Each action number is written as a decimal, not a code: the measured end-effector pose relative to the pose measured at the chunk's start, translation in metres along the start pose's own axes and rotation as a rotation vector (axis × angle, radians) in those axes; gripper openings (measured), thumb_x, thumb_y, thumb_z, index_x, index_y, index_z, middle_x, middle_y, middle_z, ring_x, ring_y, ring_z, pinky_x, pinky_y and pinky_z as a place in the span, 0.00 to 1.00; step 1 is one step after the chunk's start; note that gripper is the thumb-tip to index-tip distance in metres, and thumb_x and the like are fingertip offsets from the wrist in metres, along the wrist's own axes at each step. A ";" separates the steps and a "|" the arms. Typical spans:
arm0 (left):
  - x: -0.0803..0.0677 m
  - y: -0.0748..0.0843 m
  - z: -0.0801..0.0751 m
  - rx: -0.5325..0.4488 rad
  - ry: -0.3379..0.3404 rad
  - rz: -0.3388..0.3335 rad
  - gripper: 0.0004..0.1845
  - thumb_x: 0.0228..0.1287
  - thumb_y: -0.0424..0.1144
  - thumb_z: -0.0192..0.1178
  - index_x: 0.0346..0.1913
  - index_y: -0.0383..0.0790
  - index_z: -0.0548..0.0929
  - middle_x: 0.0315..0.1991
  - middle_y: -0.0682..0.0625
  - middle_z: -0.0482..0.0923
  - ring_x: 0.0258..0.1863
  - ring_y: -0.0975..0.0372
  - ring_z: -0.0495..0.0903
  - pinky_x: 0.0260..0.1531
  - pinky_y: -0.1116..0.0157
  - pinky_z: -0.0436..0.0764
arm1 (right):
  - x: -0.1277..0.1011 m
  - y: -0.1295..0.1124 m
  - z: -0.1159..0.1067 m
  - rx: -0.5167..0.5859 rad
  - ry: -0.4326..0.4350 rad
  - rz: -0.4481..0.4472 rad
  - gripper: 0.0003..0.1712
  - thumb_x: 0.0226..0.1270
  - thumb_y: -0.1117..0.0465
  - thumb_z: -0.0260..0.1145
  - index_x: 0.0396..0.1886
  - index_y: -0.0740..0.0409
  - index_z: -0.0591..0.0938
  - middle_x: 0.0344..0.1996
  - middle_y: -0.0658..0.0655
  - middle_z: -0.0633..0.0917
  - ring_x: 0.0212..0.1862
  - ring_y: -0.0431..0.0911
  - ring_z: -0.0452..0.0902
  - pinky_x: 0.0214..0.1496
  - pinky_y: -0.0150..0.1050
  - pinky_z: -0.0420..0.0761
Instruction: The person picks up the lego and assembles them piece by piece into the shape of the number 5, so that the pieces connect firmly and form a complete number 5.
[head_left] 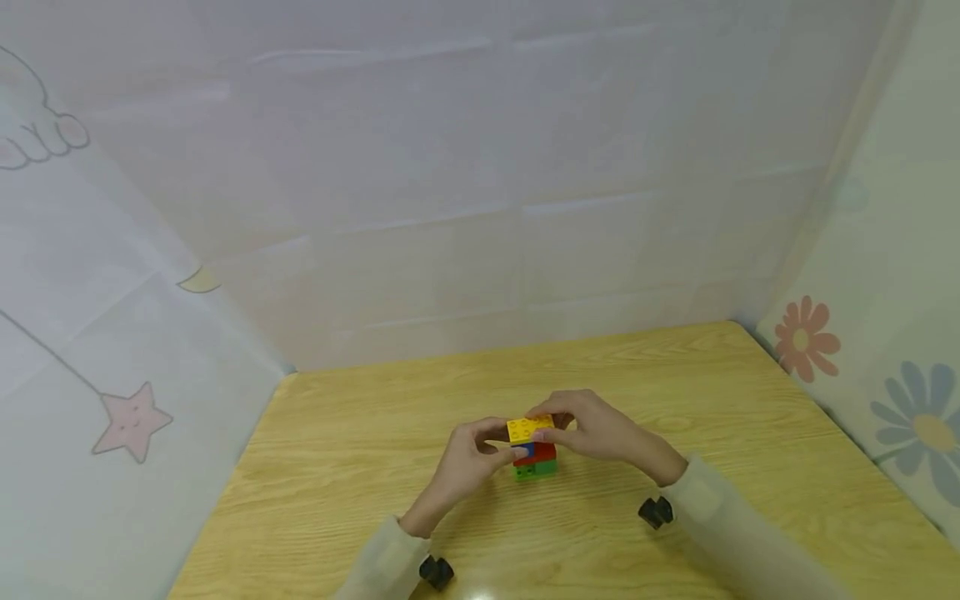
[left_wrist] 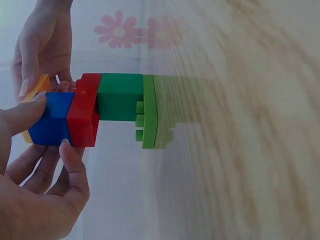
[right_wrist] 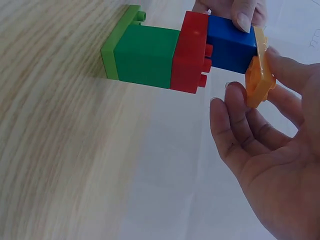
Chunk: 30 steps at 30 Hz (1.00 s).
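A small tower of toy building bricks stands on the wooden table. At its foot lies a light green plate (left_wrist: 151, 112) with bare studs on one side. A dark green brick (left_wrist: 120, 97) rises from it, topped by a flat red brick (left_wrist: 84, 110). Above the red one sits a blue brick (right_wrist: 231, 44), pinched between thumb and fingers of my left hand (head_left: 467, 460). My right hand (head_left: 596, 429) pinches a yellow plate (head_left: 528, 428) on top of the blue brick. Part of the yellow plate overhangs the blue brick, with the right fingertips beneath it.
The wooden table (head_left: 360, 467) extends around the tower. Pale fabric walls (head_left: 420, 208) enclose its back and both sides, printed with flowers and a star. A black object (head_left: 437, 572) sits at the left cuff, another (head_left: 656, 512) at the right.
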<state>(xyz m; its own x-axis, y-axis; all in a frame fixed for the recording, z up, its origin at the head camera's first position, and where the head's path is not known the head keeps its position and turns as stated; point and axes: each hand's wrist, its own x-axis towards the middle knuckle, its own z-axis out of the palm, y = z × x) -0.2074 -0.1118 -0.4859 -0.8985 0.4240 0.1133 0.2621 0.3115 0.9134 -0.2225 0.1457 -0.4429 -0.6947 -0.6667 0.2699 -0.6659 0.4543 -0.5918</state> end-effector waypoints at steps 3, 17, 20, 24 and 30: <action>0.000 -0.003 0.002 -0.034 0.002 -0.003 0.16 0.68 0.47 0.73 0.57 0.53 0.88 0.53 0.46 0.88 0.50 0.54 0.86 0.44 0.69 0.86 | -0.001 -0.002 0.001 -0.019 -0.006 0.002 0.21 0.78 0.50 0.66 0.62 0.55 0.86 0.48 0.51 0.90 0.41 0.36 0.84 0.45 0.33 0.86; 0.004 -0.005 0.001 -0.025 0.041 0.035 0.14 0.65 0.46 0.75 0.52 0.55 0.90 0.49 0.54 0.89 0.48 0.60 0.85 0.44 0.69 0.84 | 0.002 -0.008 -0.004 -0.079 -0.038 0.033 0.21 0.80 0.51 0.65 0.63 0.56 0.85 0.49 0.54 0.90 0.42 0.40 0.83 0.40 0.29 0.80; 0.005 -0.005 0.000 -0.023 0.047 0.040 0.13 0.65 0.46 0.75 0.52 0.56 0.90 0.49 0.54 0.89 0.48 0.60 0.85 0.43 0.69 0.84 | 0.004 -0.009 -0.004 -0.097 -0.047 0.039 0.21 0.80 0.51 0.65 0.64 0.57 0.85 0.48 0.54 0.90 0.40 0.38 0.81 0.38 0.29 0.79; 0.006 -0.007 0.000 -0.015 0.051 0.056 0.13 0.65 0.45 0.75 0.52 0.55 0.90 0.48 0.54 0.89 0.47 0.60 0.85 0.43 0.69 0.84 | 0.006 -0.013 -0.006 -0.108 -0.060 0.058 0.22 0.79 0.51 0.66 0.64 0.57 0.85 0.46 0.53 0.90 0.36 0.35 0.76 0.36 0.29 0.76; 0.005 -0.008 0.000 -0.020 0.043 0.059 0.14 0.64 0.45 0.76 0.52 0.54 0.90 0.48 0.54 0.89 0.47 0.60 0.85 0.43 0.69 0.84 | 0.006 -0.017 -0.005 -0.113 -0.068 0.077 0.22 0.78 0.51 0.66 0.63 0.57 0.86 0.44 0.52 0.89 0.35 0.34 0.74 0.35 0.28 0.75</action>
<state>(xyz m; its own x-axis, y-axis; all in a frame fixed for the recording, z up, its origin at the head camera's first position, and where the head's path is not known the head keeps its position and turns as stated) -0.2142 -0.1119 -0.4922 -0.8961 0.4039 0.1839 0.3088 0.2698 0.9121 -0.2167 0.1374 -0.4276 -0.7275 -0.6642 0.1721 -0.6402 0.5668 -0.5186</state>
